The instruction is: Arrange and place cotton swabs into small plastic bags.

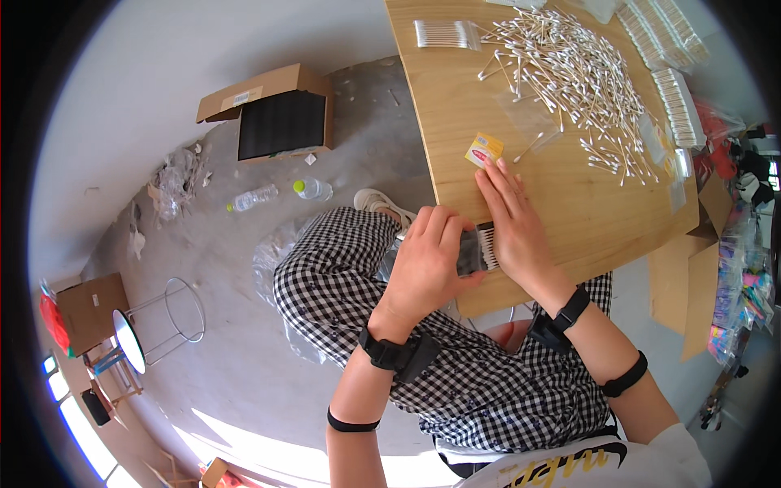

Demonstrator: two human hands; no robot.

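At the near edge of the light wooden tabletop (569, 203), the left hand (427, 264) is closed around a small clear plastic packet of white cotton swabs (480, 248), held just off the edge over the lap. The right hand (512, 224) lies open and flat, fingers outstretched, its palm against the packet's swab ends. A small yellow-and-red paper label (484, 150) sits just beyond the fingertips, and a loose heap of white cotton swabs (569, 73) covers the far side.

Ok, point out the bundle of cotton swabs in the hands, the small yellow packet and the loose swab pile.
bundle of cotton swabs (486, 237), head view, white tips.
small yellow packet (483, 150), head view, its middle.
loose swab pile (569, 73), head view, middle of heap.
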